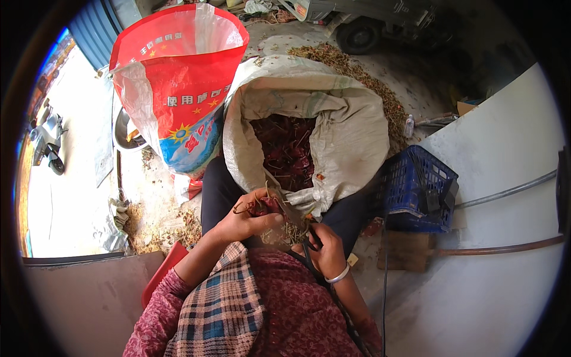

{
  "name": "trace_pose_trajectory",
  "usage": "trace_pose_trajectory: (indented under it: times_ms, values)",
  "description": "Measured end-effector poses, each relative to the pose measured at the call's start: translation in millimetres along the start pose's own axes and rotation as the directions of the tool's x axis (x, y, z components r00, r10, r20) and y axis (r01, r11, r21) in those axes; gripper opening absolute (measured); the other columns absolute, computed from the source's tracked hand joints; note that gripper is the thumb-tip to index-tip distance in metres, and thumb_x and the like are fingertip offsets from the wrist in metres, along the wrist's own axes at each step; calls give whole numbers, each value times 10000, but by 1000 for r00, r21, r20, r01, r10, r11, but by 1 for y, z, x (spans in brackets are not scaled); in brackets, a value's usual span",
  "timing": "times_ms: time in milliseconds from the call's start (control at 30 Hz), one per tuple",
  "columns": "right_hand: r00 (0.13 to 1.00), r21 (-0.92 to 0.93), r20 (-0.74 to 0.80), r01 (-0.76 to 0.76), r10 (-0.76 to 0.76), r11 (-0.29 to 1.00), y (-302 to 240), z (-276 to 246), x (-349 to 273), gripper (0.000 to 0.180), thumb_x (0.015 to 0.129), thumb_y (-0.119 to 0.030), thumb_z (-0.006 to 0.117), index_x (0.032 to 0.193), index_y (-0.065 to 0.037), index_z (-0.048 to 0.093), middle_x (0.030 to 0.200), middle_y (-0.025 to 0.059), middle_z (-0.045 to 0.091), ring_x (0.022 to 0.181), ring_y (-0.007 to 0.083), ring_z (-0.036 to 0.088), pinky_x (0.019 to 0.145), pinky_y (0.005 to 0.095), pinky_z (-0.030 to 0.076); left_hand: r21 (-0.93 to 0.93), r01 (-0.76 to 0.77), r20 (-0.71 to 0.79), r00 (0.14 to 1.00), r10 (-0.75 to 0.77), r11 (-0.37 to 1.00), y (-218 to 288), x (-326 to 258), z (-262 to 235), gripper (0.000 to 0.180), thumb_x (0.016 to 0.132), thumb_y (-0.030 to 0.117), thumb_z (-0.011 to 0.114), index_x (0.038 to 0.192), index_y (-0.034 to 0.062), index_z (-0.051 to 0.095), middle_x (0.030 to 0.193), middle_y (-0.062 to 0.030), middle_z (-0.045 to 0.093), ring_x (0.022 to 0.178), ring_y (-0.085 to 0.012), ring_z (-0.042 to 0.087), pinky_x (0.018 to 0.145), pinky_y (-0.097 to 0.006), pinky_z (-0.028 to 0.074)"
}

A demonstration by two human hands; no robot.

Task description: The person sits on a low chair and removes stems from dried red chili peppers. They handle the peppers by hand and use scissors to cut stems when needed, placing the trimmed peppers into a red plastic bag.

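Observation:
My left hand [242, 224] is closed around a small bunch of dried red chili peppers [263, 206], with their thin stems sticking out. In my right hand [329, 254] are scissors [313, 239] with dark handles; their blades point up and left, close beside the bunch. Just beyond both hands, a white woven sack [352, 122] stands open between my knees with its rim rolled down. Dark red dried chilies [284, 149] lie inside it. Below my hands, cut stems [285, 235] are heaped near my lap.
A tall red and white woven bag [178, 77] stands open at the left, partly before a metal basin [123, 132]. To the right sits a blue plastic crate [416, 190] on a wooden block [401, 250]. Stem scraps [357, 74] litter the floor behind the sack, near a vehicle wheel [360, 37].

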State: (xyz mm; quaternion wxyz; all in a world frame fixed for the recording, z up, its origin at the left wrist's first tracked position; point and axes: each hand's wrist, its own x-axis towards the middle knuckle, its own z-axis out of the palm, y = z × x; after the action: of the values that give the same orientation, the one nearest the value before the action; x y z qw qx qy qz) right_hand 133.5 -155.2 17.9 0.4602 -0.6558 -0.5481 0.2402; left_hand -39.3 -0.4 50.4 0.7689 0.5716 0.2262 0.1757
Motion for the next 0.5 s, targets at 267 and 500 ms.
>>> trace_pose_trajectory:
  times_ms: [267,500]
  values:
    - [985,179,-17,-165,171,970,9,15,-11,323,697,-220,836,810,-15,613,563,24,495,530,79,421,497,274,391,-209,-30,-147,989,-2,977,-10,3,3,266,851,110,679,1074,23,563,927,-15,625,812,-78,579,745,-249,489]
    - [994,180,16,-111,110,977,4,9,-11,402,708,-181,828,976,-2,586,645,39,499,569,109,453,525,269,404,-111,-71,-155,986,53,991,-13,4,-4,204,813,88,687,978,14,593,871,-10,629,800,-72,573,743,-244,486]
